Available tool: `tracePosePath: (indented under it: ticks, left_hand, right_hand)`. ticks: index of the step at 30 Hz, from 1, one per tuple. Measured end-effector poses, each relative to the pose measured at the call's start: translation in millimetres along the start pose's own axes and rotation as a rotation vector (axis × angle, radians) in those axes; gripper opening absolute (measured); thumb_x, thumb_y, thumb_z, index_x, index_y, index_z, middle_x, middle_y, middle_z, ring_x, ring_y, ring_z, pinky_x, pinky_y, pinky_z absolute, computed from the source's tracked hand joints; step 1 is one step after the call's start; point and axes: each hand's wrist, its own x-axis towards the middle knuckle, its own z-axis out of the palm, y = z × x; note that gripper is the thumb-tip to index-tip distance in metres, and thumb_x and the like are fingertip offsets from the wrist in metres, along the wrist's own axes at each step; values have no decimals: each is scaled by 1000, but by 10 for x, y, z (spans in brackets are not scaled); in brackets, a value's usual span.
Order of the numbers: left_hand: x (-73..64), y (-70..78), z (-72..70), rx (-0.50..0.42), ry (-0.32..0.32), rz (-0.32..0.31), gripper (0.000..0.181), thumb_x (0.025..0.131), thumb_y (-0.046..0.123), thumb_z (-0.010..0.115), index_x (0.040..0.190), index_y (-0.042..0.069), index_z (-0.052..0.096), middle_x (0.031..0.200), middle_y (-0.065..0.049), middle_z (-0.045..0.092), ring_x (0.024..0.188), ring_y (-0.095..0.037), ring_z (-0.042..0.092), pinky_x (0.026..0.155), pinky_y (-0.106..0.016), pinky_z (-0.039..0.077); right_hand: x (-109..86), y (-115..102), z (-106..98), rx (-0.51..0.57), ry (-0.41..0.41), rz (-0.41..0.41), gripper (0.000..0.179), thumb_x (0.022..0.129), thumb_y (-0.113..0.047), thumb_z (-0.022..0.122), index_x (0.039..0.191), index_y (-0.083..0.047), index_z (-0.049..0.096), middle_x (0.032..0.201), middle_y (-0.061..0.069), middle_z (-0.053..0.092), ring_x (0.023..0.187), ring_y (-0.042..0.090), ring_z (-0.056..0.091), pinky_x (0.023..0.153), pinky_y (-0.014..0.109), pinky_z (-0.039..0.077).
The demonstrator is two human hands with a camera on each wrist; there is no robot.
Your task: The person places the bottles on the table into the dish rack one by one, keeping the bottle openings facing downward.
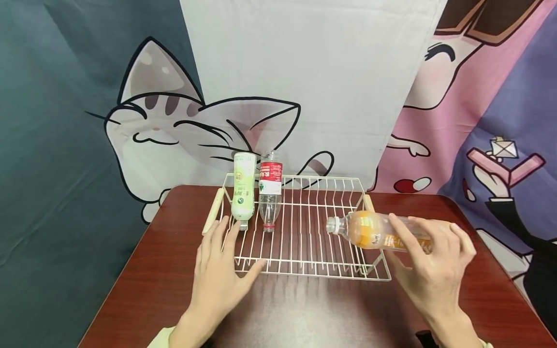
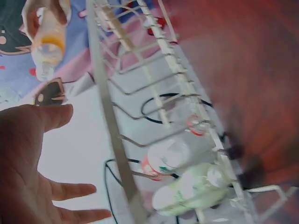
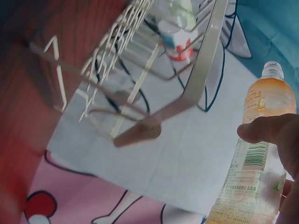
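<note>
My right hand [image 1: 439, 263] grips a clear plastic bottle with an orange label [image 1: 370, 229], its neck pointing left over the right part of a white wire rack [image 1: 313, 275]. In the right wrist view the thumb [image 3: 261, 128] presses across that bottle's label. My left hand [image 1: 219, 270] holds nothing; its fingers are spread and straight beside the rack's front left corner. Inside the rack, on the left, lie a light green bottle [image 1: 243, 191] and a clear bottle with a red and white label [image 1: 271, 183], side by side, with their necks toward me.
The rack has pale handles, one on the left [image 1: 213, 212] and another on the right [image 1: 369, 202]. It stands on a dark red-brown table [image 1: 148, 270]. Behind the table hangs a printed cloth [image 1: 322, 72] with cartoon animals.
</note>
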Motion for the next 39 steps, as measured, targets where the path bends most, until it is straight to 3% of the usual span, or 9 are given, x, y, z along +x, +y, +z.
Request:
tracePosePath:
  ticks: [5, 12, 18, 25, 39]
  left_hand:
    - [148, 200, 12, -78, 49, 137, 93, 78, 50, 95, 154, 7, 61, 159, -18, 58, 144, -43, 54, 113, -66, 48]
    - [275, 423, 88, -168, 26, 365, 95, 76, 50, 98, 154, 10, 61, 154, -12, 63, 141, -35, 61, 115, -55, 51]
    - [369, 479, 203, -186, 4, 527, 96, 76, 47, 100, 153, 7, 60, 149, -15, 64, 136, -32, 64, 113, -51, 53]
    - [399, 508, 327, -222, 6, 590, 102, 71, 53, 102, 153, 8, 61, 143, -10, 68, 125, -26, 69, 105, -43, 58]
    - [378, 591, 380, -282, 67, 681, 95, 71, 52, 103, 145, 5, 67, 129, -4, 77, 109, -18, 75, 96, -31, 60]
  right_hand:
    - [-29, -89, 84, 9, -23, -63, 41, 82, -20, 79, 122, -9, 84, 106, 27, 69, 95, 52, 57, 122, 53, 31]
    - [-105, -189, 145, 44, -111, -119, 46, 78, -15, 75, 123, -9, 84, 107, 27, 68, 96, 50, 57, 125, 53, 26]
    - [-153, -260, 169, 57, -150, -153, 48, 78, -15, 74, 124, -9, 84, 107, 25, 69, 96, 48, 57, 123, 54, 26]
    - [-137, -352, 189, 71, -143, -189, 43, 80, -17, 75, 121, -9, 85, 105, 23, 70, 95, 45, 59, 122, 54, 27]
    - [-135, -439, 177, 94, -154, -233, 30, 102, -24, 67, 121, -8, 84, 105, 21, 71, 95, 43, 60, 121, 52, 29]
